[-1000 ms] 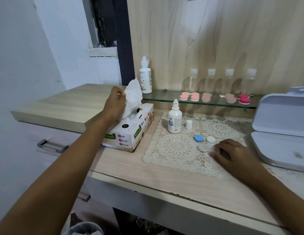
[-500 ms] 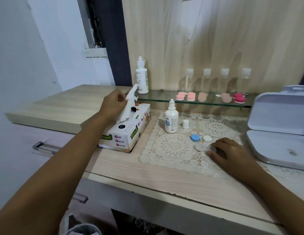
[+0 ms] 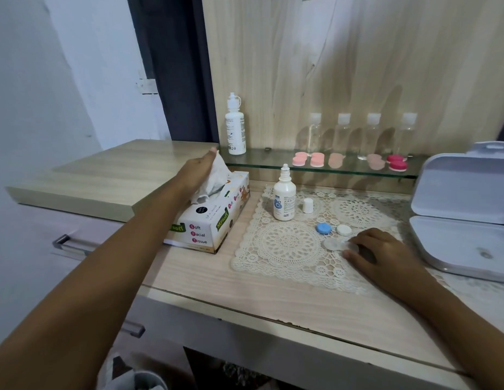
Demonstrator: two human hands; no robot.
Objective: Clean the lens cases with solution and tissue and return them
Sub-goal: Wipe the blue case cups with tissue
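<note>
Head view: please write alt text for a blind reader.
A person's left hand grips a tissue at a tissue box while the right hand holds a clear lens case on a lace mat. A solution bottle, a blue cap and a white cap sit nearby.

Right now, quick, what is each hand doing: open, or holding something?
Left hand: grips a tissue.
Right hand: pinches the clear lens case.

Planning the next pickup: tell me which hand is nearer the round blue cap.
Right. The right hand rests just right of the round blue cap, holding the clear lens case; the left hand is far left, pinching a white tissue at the cardboard tissue box.
</note>
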